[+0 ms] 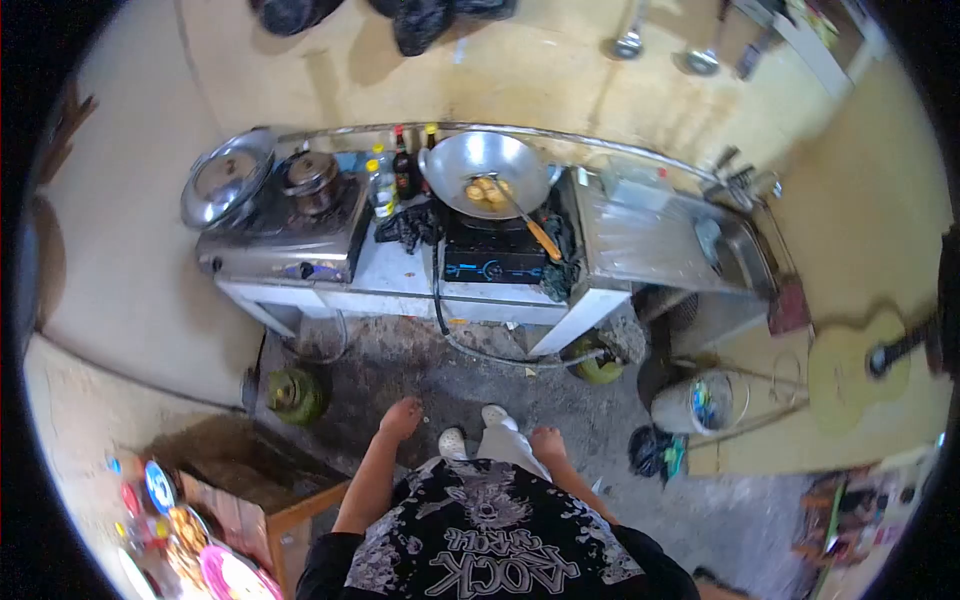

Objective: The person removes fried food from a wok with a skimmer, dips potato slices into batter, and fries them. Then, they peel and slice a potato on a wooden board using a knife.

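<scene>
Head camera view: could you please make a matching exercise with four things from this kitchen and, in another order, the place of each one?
Things
1. Large silver metal wok
2. Long utensil with an orange-brown wooden handle
3. Small lidded metal pot
4. Round green metal gas cylinder nearer the left wall

Places
A. On the flat silver metal stove
B. On the grey concrete floor
C. On the black stove with blue markings
D. Among golden-brown pieces of food, its handle reaching over a rim

Right pairs: 1-C; 2-D; 3-A; 4-B
</scene>
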Available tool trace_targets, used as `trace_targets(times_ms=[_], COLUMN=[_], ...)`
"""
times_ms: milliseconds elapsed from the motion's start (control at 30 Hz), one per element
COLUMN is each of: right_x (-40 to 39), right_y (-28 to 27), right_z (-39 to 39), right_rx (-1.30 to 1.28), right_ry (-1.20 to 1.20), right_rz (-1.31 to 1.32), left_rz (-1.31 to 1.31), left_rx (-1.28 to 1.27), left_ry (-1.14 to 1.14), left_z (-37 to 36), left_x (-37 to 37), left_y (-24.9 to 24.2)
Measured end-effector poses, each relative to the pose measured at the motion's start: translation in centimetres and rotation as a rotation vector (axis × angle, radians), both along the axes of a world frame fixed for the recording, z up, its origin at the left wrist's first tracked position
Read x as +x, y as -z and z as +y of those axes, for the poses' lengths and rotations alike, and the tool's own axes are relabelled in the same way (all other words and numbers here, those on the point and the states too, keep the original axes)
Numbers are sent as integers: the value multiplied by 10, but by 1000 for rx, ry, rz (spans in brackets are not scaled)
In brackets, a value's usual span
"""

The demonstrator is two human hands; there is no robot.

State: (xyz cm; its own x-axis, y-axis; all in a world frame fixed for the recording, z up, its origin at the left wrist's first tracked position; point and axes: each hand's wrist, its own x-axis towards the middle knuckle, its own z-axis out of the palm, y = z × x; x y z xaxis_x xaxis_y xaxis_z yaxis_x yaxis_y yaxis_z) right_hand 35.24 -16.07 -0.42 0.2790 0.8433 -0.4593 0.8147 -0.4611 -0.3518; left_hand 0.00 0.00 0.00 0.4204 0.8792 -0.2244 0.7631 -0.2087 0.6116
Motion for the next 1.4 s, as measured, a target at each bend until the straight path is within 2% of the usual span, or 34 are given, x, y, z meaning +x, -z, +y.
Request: trace_targets(times_ms=[67,100,167,200,267,300,333,367,433,467,500,533,600,633,667,700,733,767,833,900,967,1033,1067,1100,1133,1167,1200,1233,1267,1300,1367,1400], right_x=[-1,46,135,141,164,179,196,208,228,232,234,234,222,168,108,76,44,11,-50,-96,-138,-170,-185,-197,-208,-216,-219,-221,-221,-219,-209,-203], right_y=[90,97,81,82,79,78,77,75,81,85,89,94,111,76,33,25,18,17,12,17,30,35,38,36,33,30,28,28,27,27,28,28], right_z=[-7,8,37,48,69,82,98,114,153,170,190,207,247,244,242,243,244,236,207,166,133,106,96,92,91,89,87,86,85,83,77,73], right_rx=[75,-78,-346,-394,-423,-430,-435,-442,-426,-406,-374,-329,-202,-487,-369,-257,-113,-113,-109,-252,-430,-524,-553,-546,-542,-525,-514,-501,-489,-484,-479,-482], right_ry=[-284,-436,-764,-808,-827,-840,-872,-913,-1078,-1174,-1268,-1353,-1501,-733,118,-147,-393,-340,-229,-332,-463,-643,-722,-741,-749,-734,-725,-707,-686,-663,-622,-603], right_rz=[-91,-125,-144,-124,-96,-92,-100,-108,-152,-182,-209,-238,-273,61,380,360,318,368,473,474,387,317,294,291,293,300,305,308,313,310,301,292], left_rz=[-44,-205,-146,-328,-267,-220,-481,-732,-975,-1081,-1002,-190,66,177,315,527,631,726,560,348,113,331,75,-343,-553,-757,-1125,-1339,-1500,-1716,-1932,-2138], left_rx=[-234,-267,-207,-240,-258,-177,-248,-207,19,298,482,812,992,1030,1114,1143,1061,980,724,561,262,134,30,31,-196,-195,-63,-98,-32,55,99,86], left_ry=[-282,-374,-596,-766,-1056,-1165,-1381,-1480,-1719,-1898,-2000,-2025,-2064,-2084,-2031,-1965,-1947,-1921,-2001,-2024,-2015,-1913,-1878,-1857,-1882,-1850,-1851,-1806,-1812,-1695,-1674,-1687], left_z=[-18,-19,-40,-46,-70,-82,-98,-114,-131,-141,-148,-152,-163,-168,-177,-190,-203,-215,-235,-261,-284,-298,-306,-312,-304,-305,-298,-299,-294,-290,-276,-270], left_x=[-12,89,41,14,-9,-27,-39,-60,-74,-91,-97,-107,-121,-130,-145,-160,-177,-194,-228,-257,-271,-275,-278,-285,-281,-284,-280,-290,-293,-298,-300,-304], left_y=[-67,-42,-52,-48,-51,-35,-16,7,-57,-49,-81,-106,-181,-207,-224,-239,-250,-260,-269,-255,-251,-244,-242,-230,-258,-248,-246,-219,-204,-184,-194,-194])
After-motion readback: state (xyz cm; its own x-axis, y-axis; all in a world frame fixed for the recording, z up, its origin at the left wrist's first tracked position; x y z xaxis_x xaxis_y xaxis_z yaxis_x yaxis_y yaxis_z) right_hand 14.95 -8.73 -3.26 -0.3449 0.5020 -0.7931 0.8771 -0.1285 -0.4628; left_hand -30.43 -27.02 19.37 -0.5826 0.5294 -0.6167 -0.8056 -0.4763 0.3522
